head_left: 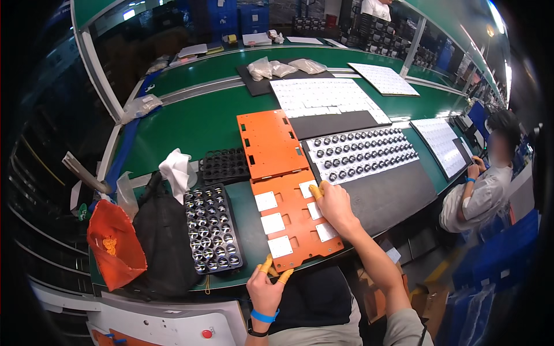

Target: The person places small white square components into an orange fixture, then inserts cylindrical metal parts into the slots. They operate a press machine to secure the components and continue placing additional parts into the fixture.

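Left hand [265, 294], in yellow finger covers, has thumb and fingers set about the near left corner of an orange, flat, rectangular fixture base [298, 221]; whether they are clamped on it cannot be told. Right hand [337, 207], similarly covered, has its fingertips at the far right thin white square plate on that base; pressing or pinching cannot be told. The hands are well apart.

The fixture base lies on the green bench [184, 125], with an orange slotted panel [269, 144] adjoining its far end. Thin white square plates [280, 247] lie along both sides. Left of the base stands a black compartmented tray [236, 242] of shiny round parts [213, 234].

Handling assessment: the base appears stiff, flat and moderately heavy; grip opposite edges. The plates appear light, rigid and probably slick; take them by their edges, avoiding the faces.
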Available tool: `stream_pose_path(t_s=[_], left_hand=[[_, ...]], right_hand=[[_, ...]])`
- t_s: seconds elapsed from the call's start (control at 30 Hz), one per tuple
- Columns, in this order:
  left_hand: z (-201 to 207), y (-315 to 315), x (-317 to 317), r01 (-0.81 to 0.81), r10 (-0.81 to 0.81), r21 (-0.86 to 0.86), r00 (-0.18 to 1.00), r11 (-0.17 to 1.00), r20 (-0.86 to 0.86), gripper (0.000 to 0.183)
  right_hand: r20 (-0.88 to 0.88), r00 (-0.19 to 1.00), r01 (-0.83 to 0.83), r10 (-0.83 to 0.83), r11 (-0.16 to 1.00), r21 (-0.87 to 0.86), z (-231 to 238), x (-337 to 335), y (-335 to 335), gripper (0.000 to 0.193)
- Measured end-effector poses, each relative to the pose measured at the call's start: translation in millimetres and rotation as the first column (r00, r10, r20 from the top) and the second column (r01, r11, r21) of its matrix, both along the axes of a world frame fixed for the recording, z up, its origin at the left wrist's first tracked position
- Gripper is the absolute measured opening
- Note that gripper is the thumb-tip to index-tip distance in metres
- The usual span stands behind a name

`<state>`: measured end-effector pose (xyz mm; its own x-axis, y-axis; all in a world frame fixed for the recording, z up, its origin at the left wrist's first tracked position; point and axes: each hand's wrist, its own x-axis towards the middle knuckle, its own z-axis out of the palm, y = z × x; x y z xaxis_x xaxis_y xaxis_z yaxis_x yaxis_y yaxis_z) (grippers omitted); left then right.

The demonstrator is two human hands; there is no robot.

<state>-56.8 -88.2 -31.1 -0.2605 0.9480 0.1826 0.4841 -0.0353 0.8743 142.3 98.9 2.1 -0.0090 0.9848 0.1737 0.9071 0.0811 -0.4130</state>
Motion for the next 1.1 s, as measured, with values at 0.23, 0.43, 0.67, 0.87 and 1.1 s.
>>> stream_pose_path(t_s=[0.23,0.43,0.67,0.87,1.1], left_hand=[[-1.0,0.4,-0.9,-0.001,0.001,-0.027,1.0,1.0,0.009,0.06],[-5.4,-0.8,-2.7,-0.012,0.012,-0.008,1.0,1.0,-0.006,0.06],[-5.3,0.6,-4.7,0.021,-0.02,-0.038,0.999,0.999,0.035,0.059],[3.1,1.8,-6.1,0.006,-0.002,-0.079,0.998,0.997,0.055,0.06],[1.6,2.9,-4.1,0.015,-0.009,-0.096,0.998,0.995,0.066,0.059]], right_hand=[[-0.214,0.975,-0.048,0.057,0.998,0.045,32.8,17.2,3.6,0.025],[-0.118,0.964,-0.196,0.24,0.934,0.298,38.6,96.7,18.6,0.028],[0.449,0.878,-0.404,0.165,0.756,0.514,16.4,195.9,22.2,0.032],[0.676,0.698,-0.646,0.236,0.617,0.45,6.4,194.2,-10.1,0.028],[0.498,0.827,-0.51,0.261,0.721,0.47,3.4,199.7,-51.2,0.034]])
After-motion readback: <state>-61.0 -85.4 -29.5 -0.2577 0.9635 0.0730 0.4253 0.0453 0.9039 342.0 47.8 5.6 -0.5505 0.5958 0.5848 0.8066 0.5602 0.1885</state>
